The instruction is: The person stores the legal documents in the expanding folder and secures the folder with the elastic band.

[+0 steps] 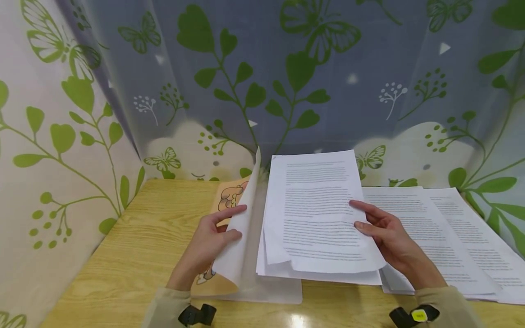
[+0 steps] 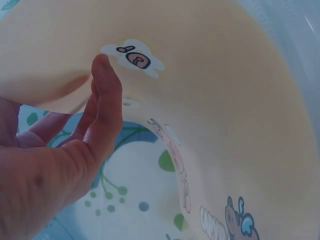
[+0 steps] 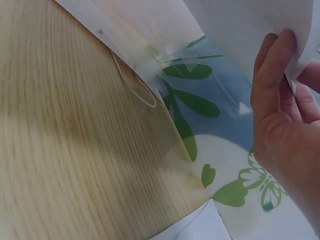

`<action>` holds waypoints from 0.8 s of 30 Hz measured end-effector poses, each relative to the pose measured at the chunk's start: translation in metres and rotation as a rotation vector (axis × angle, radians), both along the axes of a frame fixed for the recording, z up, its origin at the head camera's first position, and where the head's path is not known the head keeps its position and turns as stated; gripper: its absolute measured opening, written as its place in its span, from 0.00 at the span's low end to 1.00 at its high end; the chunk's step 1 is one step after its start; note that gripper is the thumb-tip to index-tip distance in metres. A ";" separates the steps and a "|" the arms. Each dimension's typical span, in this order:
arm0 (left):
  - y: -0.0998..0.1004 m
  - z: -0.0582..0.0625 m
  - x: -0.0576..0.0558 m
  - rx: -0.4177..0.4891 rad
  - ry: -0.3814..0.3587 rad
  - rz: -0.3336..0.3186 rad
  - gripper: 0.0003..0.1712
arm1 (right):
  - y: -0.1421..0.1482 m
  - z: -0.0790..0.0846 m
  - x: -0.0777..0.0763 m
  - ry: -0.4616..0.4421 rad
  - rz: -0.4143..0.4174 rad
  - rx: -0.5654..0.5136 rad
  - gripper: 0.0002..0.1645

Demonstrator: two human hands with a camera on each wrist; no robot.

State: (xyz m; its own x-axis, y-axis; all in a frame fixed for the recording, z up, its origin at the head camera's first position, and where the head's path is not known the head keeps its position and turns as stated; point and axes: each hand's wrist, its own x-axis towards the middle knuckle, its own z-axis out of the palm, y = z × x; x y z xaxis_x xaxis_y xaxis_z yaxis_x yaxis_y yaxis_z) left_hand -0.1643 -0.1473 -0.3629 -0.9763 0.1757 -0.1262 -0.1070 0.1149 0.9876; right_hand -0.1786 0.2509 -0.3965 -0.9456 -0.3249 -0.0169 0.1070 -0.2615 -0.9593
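Note:
A file folder with a pale orange cartoon cover (image 1: 219,284) and translucent plastic leaves (image 1: 283,294) stands partly opened on the table. My left hand (image 1: 207,239) pinches its curled white flap, thumb and forefinger showing on the near side. In the left wrist view the orange cover (image 2: 240,85) bends in an arch beside that hand (image 2: 60,165). My right hand (image 1: 389,237) grips a stack of printed sheets (image 1: 320,205) by the right edge, thumb on top. The stack tilts up against the folder's right side, its lower corners slightly curled.
More printed papers (image 1: 434,246) lie overlapped on the wooden table (image 1: 123,255) at the right, partly behind my right forearm. A curtain (image 1: 262,82) with leaves and butterflies rises along the table's far edge and left side.

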 end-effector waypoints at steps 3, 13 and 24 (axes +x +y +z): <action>0.000 0.000 0.000 -0.004 -0.002 0.002 0.33 | -0.003 0.001 -0.001 -0.008 0.006 0.012 0.29; 0.002 0.001 0.000 -0.007 0.006 -0.002 0.34 | -0.007 0.004 -0.006 -0.005 0.070 0.110 0.28; 0.002 0.000 -0.001 -0.015 0.004 -0.006 0.33 | -0.014 0.013 -0.013 0.009 0.071 0.263 0.30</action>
